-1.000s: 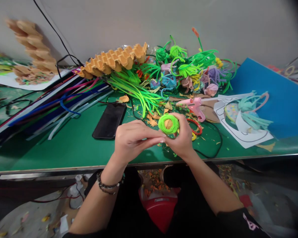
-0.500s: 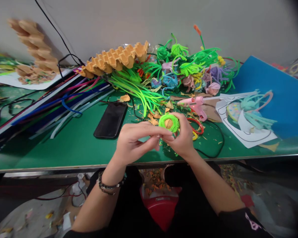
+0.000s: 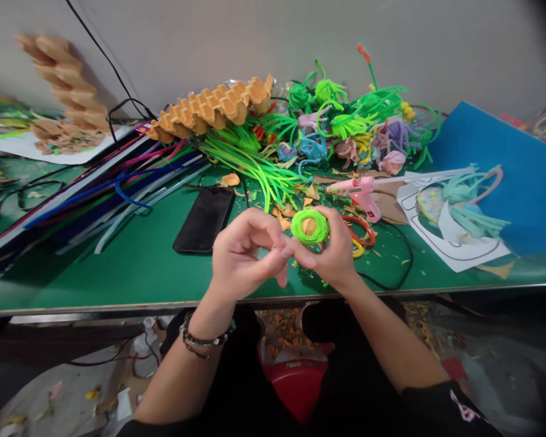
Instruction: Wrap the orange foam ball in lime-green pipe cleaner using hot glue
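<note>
My right hand (image 3: 339, 252) holds a cup-shaped piece wrapped in a bright green pipe cleaner coil (image 3: 321, 227), with a tan cardboard centre facing up. Its thumb points left, toward the other hand. Close by, my left hand (image 3: 250, 255) has thumb and forefinger pinched together at the tip of the right thumb. Whatever is between those fingertips is too small to make out. Beyond the hands lies a pink glue gun (image 3: 366, 197) with a clear glue stick in its back. Tan cardboard scraps (image 3: 282, 218) lie just behind the coil.
A black phone (image 3: 204, 221) lies left of my hands. Green pipe cleaners (image 3: 264, 170), egg-carton cardboard (image 3: 213, 109) and finished pipe cleaner pieces (image 3: 346, 124) fill the back. At right are a white paper sheet (image 3: 464, 255) and a blue board (image 3: 505, 176). The table's front edge (image 3: 118, 308) is near.
My left hand has drawn back a little to the left from the green coil, and its forefinger has bent into a pinch with the thumb. The right hand keeps its hold.
</note>
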`<state>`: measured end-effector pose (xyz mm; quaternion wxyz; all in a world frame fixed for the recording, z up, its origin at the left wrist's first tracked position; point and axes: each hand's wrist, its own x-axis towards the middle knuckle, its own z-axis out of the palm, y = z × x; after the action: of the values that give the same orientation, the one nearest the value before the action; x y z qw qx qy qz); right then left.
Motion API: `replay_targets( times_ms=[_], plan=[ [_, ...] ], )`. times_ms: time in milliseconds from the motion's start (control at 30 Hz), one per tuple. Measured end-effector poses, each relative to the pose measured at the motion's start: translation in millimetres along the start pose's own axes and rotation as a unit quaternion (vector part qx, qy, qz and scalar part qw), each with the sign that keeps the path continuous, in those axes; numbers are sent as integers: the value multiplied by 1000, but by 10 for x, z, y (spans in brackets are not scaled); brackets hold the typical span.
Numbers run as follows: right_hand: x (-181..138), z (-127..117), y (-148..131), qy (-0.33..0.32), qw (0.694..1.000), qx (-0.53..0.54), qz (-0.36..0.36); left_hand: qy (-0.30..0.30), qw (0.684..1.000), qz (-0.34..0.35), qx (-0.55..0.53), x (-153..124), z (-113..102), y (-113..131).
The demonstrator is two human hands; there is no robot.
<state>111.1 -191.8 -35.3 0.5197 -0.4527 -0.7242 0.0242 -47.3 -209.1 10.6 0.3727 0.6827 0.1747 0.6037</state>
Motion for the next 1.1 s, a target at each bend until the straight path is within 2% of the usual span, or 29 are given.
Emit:
replay_targets(
  times_ms=[233, 667, 1000, 1100],
  plan=[
    [0, 15, -7, -4, 1000, -3, 5, -26, 997, 5, -73, 43, 8, 12],
    [12, -34, -16, -18, 1000, -10, 5, 0, 988, -36, -149, 30, 63, 19],
    [46, -250, -163, -20, 1000, -8, 2, 25, 987, -18, -156, 90, 175, 67],
    [81, -305, -252, -21, 999, 42, 19, 21, 986, -5, -164, 133, 222, 101]
  ],
)
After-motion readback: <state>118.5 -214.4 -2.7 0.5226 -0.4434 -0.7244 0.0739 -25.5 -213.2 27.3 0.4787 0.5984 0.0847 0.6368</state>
